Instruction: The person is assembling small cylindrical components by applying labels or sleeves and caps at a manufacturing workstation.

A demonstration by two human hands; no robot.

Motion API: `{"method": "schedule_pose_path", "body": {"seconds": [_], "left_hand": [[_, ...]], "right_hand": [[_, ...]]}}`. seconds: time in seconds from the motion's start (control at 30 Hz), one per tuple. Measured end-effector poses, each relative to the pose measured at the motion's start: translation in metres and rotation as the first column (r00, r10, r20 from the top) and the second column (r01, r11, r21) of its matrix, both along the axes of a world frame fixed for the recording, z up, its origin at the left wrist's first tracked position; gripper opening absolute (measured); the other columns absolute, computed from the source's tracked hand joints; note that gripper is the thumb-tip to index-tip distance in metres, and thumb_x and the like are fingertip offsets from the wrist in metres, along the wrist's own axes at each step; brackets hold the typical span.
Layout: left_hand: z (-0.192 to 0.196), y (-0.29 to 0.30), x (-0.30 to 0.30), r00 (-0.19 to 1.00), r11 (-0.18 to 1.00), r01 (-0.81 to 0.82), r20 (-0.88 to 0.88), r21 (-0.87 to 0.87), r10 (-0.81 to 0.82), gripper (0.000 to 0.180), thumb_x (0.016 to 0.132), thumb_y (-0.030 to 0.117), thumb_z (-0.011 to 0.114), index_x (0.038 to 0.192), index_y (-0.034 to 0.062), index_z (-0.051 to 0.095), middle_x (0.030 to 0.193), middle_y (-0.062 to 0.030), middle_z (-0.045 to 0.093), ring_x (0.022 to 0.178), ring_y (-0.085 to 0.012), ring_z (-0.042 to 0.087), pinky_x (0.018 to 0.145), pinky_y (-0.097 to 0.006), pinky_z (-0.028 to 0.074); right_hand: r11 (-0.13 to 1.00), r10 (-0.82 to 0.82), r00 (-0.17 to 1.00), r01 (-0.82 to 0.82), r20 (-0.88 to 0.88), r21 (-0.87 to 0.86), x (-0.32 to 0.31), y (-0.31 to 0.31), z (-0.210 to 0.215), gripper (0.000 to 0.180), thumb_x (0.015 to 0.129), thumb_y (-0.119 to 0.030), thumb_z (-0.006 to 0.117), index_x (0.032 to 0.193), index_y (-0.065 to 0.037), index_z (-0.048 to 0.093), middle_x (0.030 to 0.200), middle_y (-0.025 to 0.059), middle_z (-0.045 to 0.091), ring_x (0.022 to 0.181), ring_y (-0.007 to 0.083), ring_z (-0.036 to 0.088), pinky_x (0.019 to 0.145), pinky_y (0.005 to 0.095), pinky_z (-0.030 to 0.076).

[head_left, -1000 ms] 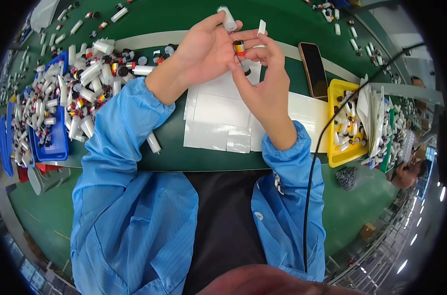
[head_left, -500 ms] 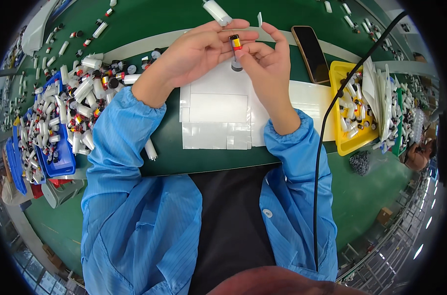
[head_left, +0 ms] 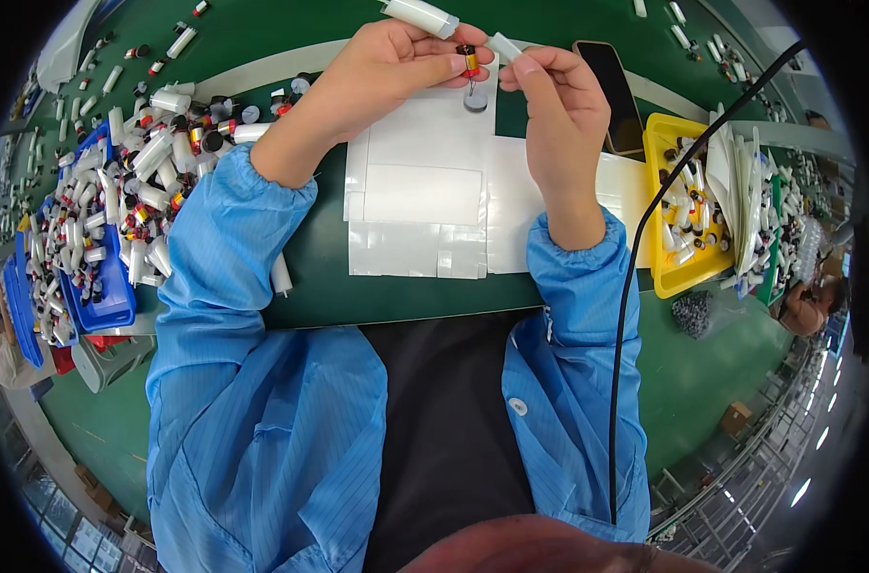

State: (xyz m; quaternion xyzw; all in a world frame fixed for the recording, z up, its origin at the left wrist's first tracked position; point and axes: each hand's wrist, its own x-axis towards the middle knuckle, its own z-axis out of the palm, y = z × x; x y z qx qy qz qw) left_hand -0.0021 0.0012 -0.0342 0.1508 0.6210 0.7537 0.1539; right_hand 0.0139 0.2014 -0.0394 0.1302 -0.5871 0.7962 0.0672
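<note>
Holding both forearms forward in blue sleeves, you bring your hands together over the far edge of the bench. Your left hand (head_left: 386,62) curls palm-down, thumb and forefinger pinching a small cylindrical part banded red, yellow and black (head_left: 468,61); a white plastic tube (head_left: 421,14) lies across the top of that hand. Your right hand (head_left: 558,105) comes up beside it, fingertips pressed together on a short white cap piece (head_left: 504,45) just right of the banded part. A small grey round disc (head_left: 475,99) sits just below the pinch, on the sheets.

Green bench mat (head_left: 320,258) underneath; clear and white plastic sheets (head_left: 425,196) overlap in front of you. A dark phone (head_left: 616,95) lies flat right of your right hand. A black cable (head_left: 635,286) runs down past the right sleeve.

Left: blue tray (head_left: 95,296) heaped with white tubes and loose banded parts (head_left: 138,172), spilling onto the mat. Right: yellow tray (head_left: 678,277) of similar parts, with stacked white sheets (head_left: 740,191) beside it.
</note>
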Motion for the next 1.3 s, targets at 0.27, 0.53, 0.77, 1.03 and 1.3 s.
{"method": "schedule_pose_path", "body": {"seconds": [0.27,0.53,0.77,1.03,1.3], "left_hand": [[-0.003,0.001,0.000,0.996,0.992,0.036,-0.075,-0.118,-0.045,0.034,0.097,0.009,0.061,0.128,-0.0043,0.058,0.120,-0.0110,0.066,0.109,-0.0167,0.065,0.096,-0.027,0.054],[0.000,0.005,0.003,0.994,0.994,0.020,-0.103,-0.106,-0.031,0.030,0.095,0.007,0.064,0.124,-0.0030,0.064,0.116,-0.0103,0.068,0.106,-0.0141,0.065,0.095,-0.026,0.053],[0.005,0.001,0.004,0.997,0.991,0.029,-0.074,-0.129,-0.039,0.031,0.095,0.007,0.065,0.124,-0.0021,0.064,0.117,-0.0103,0.069,0.104,-0.0162,0.066,0.092,-0.027,0.056],[0.017,0.006,0.012,1.000,1.000,-0.020,-0.009,-0.010,0.020,0.030,0.094,0.008,0.066,0.122,-0.0021,0.066,0.113,-0.0124,0.070,0.098,-0.0173,0.068,0.088,-0.029,0.058],[0.088,-0.059,-0.019,0.855,0.833,-0.473,-0.376,-0.287,0.357,0.020,0.087,0.006,0.075,0.102,-0.0028,0.066,0.089,-0.0079,0.071,0.077,-0.0159,0.068,0.069,-0.026,0.055]], "right_hand": [[0.980,0.190,0.970,-0.197,0.151,0.034,-0.002,0.009,0.002,0.013,0.089,-0.006,0.068,0.099,0.003,0.067,0.082,0.0061,0.067,0.073,0.0103,0.062,0.068,0.0219,0.048],[0.977,0.027,0.992,-0.052,0.121,0.208,0.003,-0.001,0.001,0.013,0.088,-0.004,0.071,0.099,0.002,0.067,0.086,0.0047,0.069,0.075,0.0068,0.063,0.066,0.0178,0.048],[0.967,-0.008,1.000,0.001,0.025,0.254,0.008,-0.006,0.002,0.016,0.087,-0.005,0.073,0.100,0.002,0.066,0.089,0.0044,0.068,0.078,0.0068,0.062,0.069,0.0183,0.049],[0.856,0.505,0.790,-0.410,0.347,-0.314,-0.010,0.006,-0.003,0.025,0.094,-0.015,0.068,0.116,-0.005,0.060,0.102,0.0023,0.061,0.078,0.0052,0.055,0.065,0.0197,0.045],[0.596,0.344,0.931,-0.115,-0.123,0.795,0.060,-0.036,0.007,0.011,0.087,-0.009,0.064,0.095,-0.002,0.068,0.089,0.0121,0.063,0.078,0.0208,0.064,0.067,0.0313,0.052]]}}
